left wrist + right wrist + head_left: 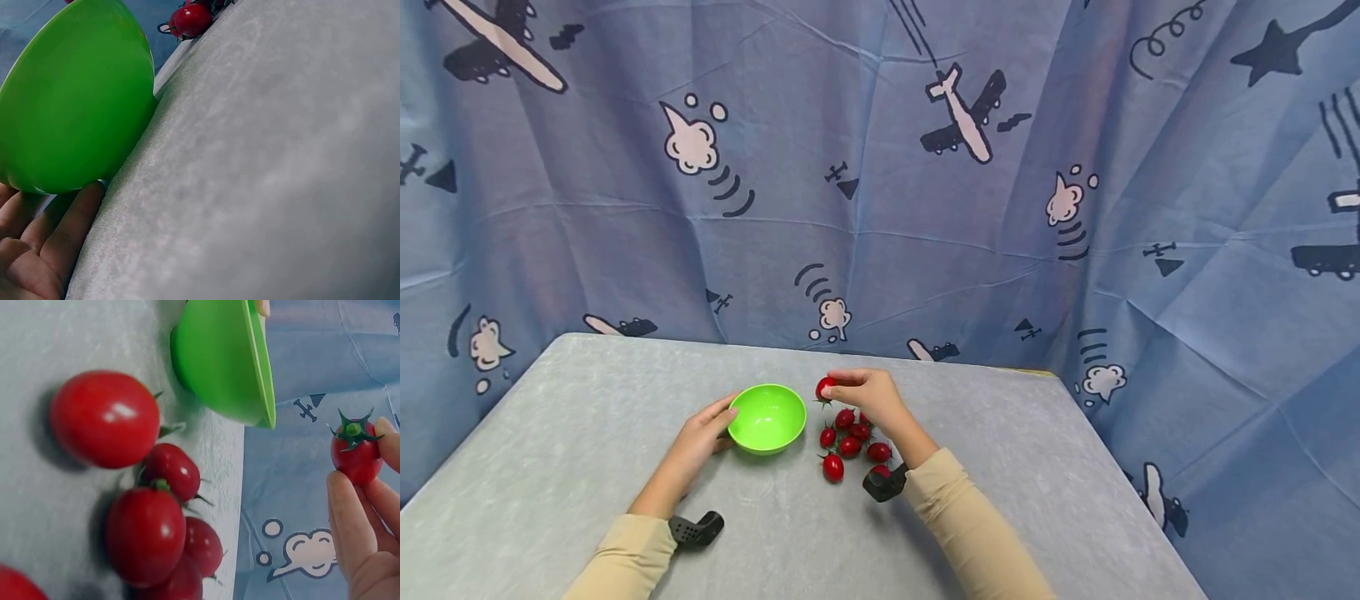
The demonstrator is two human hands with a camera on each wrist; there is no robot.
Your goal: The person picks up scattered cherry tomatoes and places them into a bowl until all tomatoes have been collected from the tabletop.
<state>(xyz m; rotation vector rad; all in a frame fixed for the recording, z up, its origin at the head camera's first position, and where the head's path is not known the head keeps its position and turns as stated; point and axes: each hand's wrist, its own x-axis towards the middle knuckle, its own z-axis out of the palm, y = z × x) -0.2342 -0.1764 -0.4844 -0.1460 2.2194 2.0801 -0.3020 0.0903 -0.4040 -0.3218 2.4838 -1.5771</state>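
A bright green bowl (pixel 767 419) stands on the table with its inside bare. My left hand (pixel 702 427) grips its left side, thumb on the rim and fingers against the outer wall; the left wrist view shows those fingers low on the bowl (pixel 75 100). Between thumb and fingertips my right hand (pixel 868 398) pinches a cherry tomato (pixel 357 450) with a green calyx, raised above the table to the right of the bowl. Below that hand lies a loose group of red cherry tomatoes (pixel 850 447), partly covered by the right hand and wrist.
The table (pixel 1037 500) has a pale grey cloth surface. Behind it hangs a blue curtain (pixel 775 167) printed with planes and clouds. Black wrist cameras sit on both forearms, the right one (pixel 885 482) close over the nearest tomatoes.
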